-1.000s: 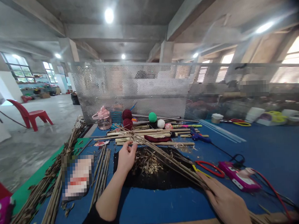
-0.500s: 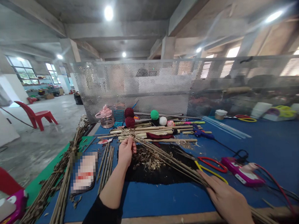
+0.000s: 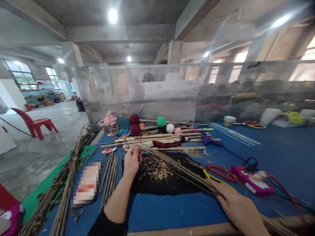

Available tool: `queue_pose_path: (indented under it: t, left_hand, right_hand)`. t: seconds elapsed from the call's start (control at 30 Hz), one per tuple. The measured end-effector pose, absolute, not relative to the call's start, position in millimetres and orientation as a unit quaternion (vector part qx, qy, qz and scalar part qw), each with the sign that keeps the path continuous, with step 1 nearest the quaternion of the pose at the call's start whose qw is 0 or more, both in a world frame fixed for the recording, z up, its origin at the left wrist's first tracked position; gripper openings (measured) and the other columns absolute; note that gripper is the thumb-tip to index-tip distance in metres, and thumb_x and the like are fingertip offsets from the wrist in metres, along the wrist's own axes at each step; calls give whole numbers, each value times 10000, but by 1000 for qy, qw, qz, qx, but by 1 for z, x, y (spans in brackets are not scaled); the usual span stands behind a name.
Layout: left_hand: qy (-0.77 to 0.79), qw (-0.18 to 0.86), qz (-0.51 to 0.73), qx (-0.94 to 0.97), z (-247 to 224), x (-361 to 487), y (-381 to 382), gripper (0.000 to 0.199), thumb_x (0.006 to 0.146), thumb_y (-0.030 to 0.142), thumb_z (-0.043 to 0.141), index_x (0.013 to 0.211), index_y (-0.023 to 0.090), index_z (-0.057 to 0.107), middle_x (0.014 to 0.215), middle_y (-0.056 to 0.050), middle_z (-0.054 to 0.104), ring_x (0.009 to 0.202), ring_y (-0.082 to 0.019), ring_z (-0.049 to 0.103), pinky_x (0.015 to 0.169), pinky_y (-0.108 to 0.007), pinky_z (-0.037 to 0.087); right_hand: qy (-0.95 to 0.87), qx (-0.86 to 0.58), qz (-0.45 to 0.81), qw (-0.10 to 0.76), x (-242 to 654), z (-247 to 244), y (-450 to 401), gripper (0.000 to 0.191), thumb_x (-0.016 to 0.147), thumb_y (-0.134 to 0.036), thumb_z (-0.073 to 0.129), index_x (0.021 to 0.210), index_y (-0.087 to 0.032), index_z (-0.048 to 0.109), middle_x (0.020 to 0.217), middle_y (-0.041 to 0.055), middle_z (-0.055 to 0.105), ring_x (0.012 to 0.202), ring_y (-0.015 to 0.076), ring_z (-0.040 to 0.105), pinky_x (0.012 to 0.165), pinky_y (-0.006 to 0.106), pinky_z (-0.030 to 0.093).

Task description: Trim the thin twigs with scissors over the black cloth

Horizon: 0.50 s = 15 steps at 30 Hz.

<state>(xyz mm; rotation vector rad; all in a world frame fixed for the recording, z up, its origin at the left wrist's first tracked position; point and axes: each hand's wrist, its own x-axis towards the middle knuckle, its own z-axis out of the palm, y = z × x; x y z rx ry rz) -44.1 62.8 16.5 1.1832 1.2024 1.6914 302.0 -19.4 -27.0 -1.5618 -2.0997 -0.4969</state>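
A bundle of long thin brown stems slants from the middle of the blue table down to the lower right. My right hand is wrapped round its lower part. At the upper end of the stems, my left hand is closed, with fingertips pinched together; what lies between them is too small to make out. Under the stems lies a black cloth with a heap of dry plant scraps. Scissors with red and yellow handles rest beside my right hand.
Sticks and a dried stem bundle lie on the left. Yarn balls, a pink-lidded jar and a blue glue gun stand or lie farther back. A magenta power strip is at the right, before a perforated screen.
The view has shifted slightly. My left hand has moved a little down against the stems' upper end; my right hand keeps its hold on the bundle.
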Motion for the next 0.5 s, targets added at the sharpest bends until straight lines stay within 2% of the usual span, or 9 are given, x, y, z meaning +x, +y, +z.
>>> queue_pose_path:
  t: [0.17, 0.27, 0.37, 0.5]
  left_hand:
    - [541, 165, 618, 546, 17, -52, 59, 290, 788, 410, 480, 607, 193, 546, 520, 0, 503, 517, -125, 458, 553, -224, 354]
    - [552, 97, 578, 593, 20, -58, 58, 218, 788, 358, 487, 669, 206, 588, 611, -21, 555, 605, -146, 498, 640, -237, 372]
    - [531, 80, 574, 619, 23, -60, 57, 174, 780, 338, 501, 744, 214, 618, 730, -39, 601, 688, -154, 534, 701, -239, 382]
    - [516, 126, 576, 621, 22, -55, 55, 183, 773, 339, 513, 749, 208, 638, 683, -33, 609, 645, -148, 536, 669, -237, 393]
  right_hand:
    - [-763, -582, -164, 229, 304, -27, -19, 399, 769, -214, 385, 1085, -287, 617, 1005, -15, 674, 796, 158, 663, 604, 240, 529]
    - [-772, -577, -153, 220, 307, -28, -19, 380, 785, -218, 384, 1071, -292, 622, 999, -26, 675, 800, 150, 664, 605, 226, 529]
    - [-772, -580, -150, 211, 309, -28, -20, 357, 814, -238, 388, 1088, -289, 611, 997, -26, 676, 786, 149, 667, 598, 219, 530]
    - [-766, -588, -158, 208, 308, -26, -21, 333, 832, -272, 396, 1083, -281, 615, 998, -10, 677, 789, 157, 667, 598, 219, 530]
